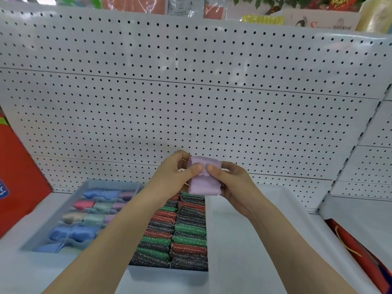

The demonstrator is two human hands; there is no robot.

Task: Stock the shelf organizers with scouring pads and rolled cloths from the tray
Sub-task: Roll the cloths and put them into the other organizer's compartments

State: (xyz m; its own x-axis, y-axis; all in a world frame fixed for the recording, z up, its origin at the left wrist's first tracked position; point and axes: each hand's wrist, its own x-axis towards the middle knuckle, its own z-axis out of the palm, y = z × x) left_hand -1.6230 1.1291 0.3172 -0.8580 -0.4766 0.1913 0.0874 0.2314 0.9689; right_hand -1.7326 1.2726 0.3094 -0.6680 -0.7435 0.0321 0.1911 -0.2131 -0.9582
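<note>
- The cloth organizer (pixel 89 184) is sitting at the left of the shelf (pixel 23 270), its compartments holding rolled cloths (pixel 81 205) in blue, pink, green and purple. The near-left cell looks only partly filled, though the forearm is hiding some cells.
- The left hand (pixel 172 175) is pinching the lilac cloth (pixel 204 176) with thumb and curled fingers, held up in the air above the pad organizer (pixel 169 273).
- The scouring pads (pixel 188 230) are standing packed in rows of red, green and dark glitter; that box is looking full.
- The right hand (pixel 230 181) is gripping the other side of the same cloth, thumb pressing its front fold.
- To do this step well, both thumbs are best kept tight on the loose scalloped edge while rolling, so the bundle is staying firm and even before going into a free cell at the left.
- The white tray (pixel 282 200) is lying at the right, showing nothing inside from here.
</note>
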